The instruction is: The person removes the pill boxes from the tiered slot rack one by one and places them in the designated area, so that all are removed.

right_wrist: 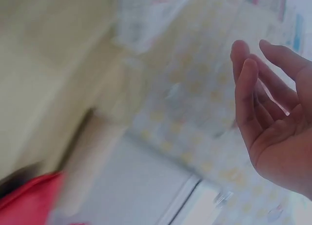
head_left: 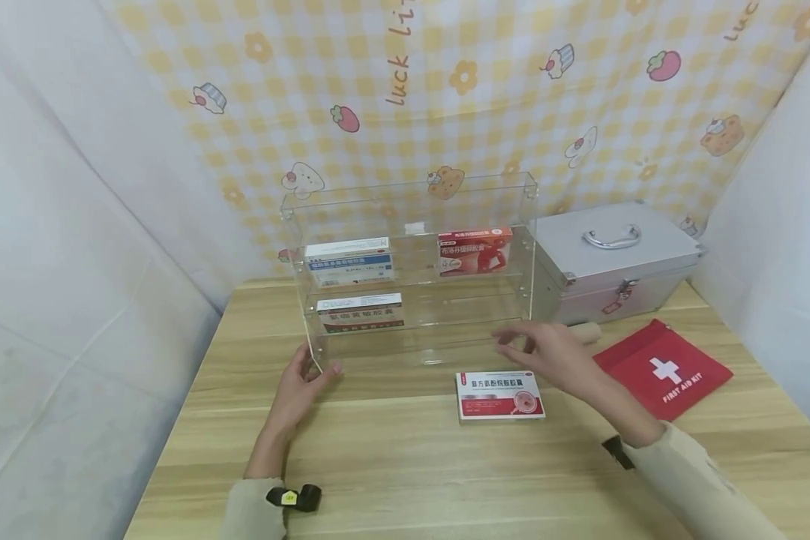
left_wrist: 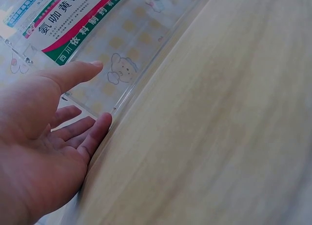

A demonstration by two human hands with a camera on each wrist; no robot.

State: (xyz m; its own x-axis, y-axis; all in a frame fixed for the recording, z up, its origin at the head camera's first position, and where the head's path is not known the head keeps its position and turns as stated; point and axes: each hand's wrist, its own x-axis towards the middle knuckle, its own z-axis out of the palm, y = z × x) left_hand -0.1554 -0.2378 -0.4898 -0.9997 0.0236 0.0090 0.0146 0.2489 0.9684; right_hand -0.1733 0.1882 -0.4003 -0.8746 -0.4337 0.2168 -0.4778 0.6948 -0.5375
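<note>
A sleeve [head_left: 702,480]; beyond, a box [head_left: 501,396] (before the shelf [head_left: 459,309]); fingers [left_wrist: 97,132] of both hands [head_left: 297,391] [head_left: 556,356] relaxed.

Beige sleeves [head_left: 698,476], black wrist straps [head_left: 617,452]

Booth, screened, tabletop; building type undeterminable. Evidence: wood-grain table [head_left: 405,469], checked cloth [head_left: 412,127] behind, white side walls [head_left: 74,225]. Medical stock: clear rack [head_left: 415,283], medicine boxes [head_left: 501,397], first-aid pouch [head_left: 664,371].

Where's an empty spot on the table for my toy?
The table is bare before the white-and-red box, between the left sleeve and right sleeve. Another patch: between the left hand and that box. Crowded right: red pouch, silver case.
</note>
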